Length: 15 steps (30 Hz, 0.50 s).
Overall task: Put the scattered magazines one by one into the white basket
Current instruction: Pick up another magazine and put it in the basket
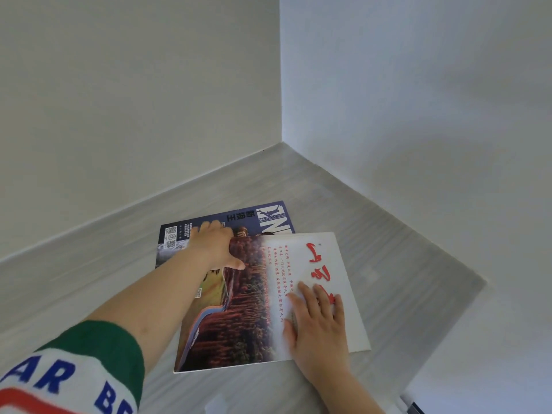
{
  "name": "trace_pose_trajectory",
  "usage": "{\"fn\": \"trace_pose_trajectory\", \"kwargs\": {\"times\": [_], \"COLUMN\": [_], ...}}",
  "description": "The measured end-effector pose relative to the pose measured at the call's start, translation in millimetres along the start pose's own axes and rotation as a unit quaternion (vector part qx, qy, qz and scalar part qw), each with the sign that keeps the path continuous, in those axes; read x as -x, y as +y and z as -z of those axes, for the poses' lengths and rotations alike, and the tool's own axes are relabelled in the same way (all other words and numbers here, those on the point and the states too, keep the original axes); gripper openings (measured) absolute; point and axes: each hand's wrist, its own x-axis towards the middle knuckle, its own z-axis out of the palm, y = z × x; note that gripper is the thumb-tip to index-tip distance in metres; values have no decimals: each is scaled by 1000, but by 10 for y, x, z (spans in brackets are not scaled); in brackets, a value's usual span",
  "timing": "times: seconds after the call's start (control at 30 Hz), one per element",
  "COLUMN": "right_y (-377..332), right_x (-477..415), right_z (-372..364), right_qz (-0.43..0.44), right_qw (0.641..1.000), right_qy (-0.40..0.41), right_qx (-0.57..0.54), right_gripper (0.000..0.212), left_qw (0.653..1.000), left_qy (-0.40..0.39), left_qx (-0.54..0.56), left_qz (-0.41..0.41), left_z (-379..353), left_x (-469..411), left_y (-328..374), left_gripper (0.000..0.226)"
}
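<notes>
Setting: grey wood-grain surface (pixel 403 264) set into a corner between two pale walls (pixel 119 100).
Magazines in view: two, overlapping. A dark blue sports magazine (pixel 239 216) lies underneath, nearer the corner. A red-and-white magazine (pixel 257 309) lies on top of it, nearer the person, and covers the lower part of the blue one.
White basket: not in view; position unknown.
Left hand (pixel 213 246): reaches forward to the far left corner of the red-and-white magazine. Fingers lie spread on the blue cover, and the thumb rests on the edge of the top magazine. No closed grip shows; it holds nothing.
Right hand (pixel 318 324): flat, palm down, fingers straight, resting on the white part of the top cover beside the red title characters. It grasps nothing.
Clothing: green cuff and white printed sleeve (pixel 89 354) on the left arm.
Step in hand (judgement): separating the top magazine from the one below, ahead of the pick-up. The left hand seems to steady or part the pile while the right hand bears on the top cover.
Progress (judgement): both visible magazines are still on the surface, so at least these two remain to be done.
Next move calls for: getting fingers under one edge of the top magazine only, lifting it clear without dragging the blue one, then turning toward the basket.
Risk (judgement): glossy covers may slide together, so two could lift at once.
</notes>
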Motion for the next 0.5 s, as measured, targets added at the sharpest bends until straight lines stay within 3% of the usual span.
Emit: {"fn": "trace_pose_trajectory", "kwargs": {"times": [0.17, 0.4, 0.5], "right_y": [8, 81, 68], "right_x": [5, -4, -31], "right_z": [-13, -57, -76], "right_qz": [16, 59, 30], "right_qw": [1000, 986, 983], "right_qy": [-6, -90, -63], "right_qx": [-18, -125, -172], "right_gripper": [32, 44, 48], "left_qw": [992, 974, 968], "left_qy": [118, 211, 231], "left_qx": [44, 30, 67], "left_qz": [-23, -77, -66], "left_z": [32, 107, 152], "left_x": [293, 822, 1078], "left_y": [-31, -225, -310], "left_gripper": [32, 26, 27]}}
